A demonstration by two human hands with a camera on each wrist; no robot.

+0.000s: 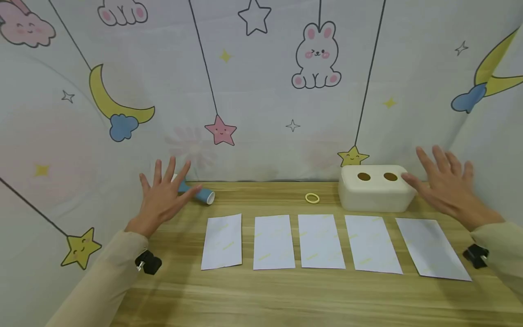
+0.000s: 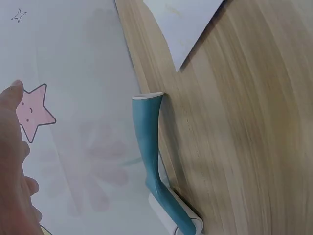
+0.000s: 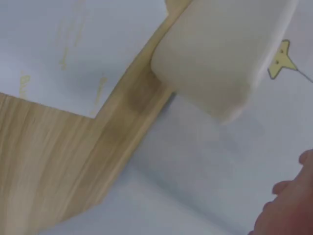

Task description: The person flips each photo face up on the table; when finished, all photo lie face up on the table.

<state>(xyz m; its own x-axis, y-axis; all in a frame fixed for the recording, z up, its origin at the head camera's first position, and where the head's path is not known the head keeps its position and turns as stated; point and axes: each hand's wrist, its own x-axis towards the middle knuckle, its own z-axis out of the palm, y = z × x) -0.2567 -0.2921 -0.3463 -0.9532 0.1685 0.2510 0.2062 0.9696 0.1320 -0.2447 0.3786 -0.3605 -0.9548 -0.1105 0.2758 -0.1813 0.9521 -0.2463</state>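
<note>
My left hand is raised with its fingers spread, holding nothing. Behind it, at the back left of the table, lies a lint roller with a blue handle and a white roll; the hand hides part of it in the head view. My right hand is also raised and spread, bare of any object, its thumb overlapping the corner of a cream box with two round holes on top. Several sheets of white paper with faint yellow marks lie in a row across the table.
A small yellow ring sits on the wooden table left of the box. A white curtain printed with stars, moons and rabbits hangs behind the table and along both sides.
</note>
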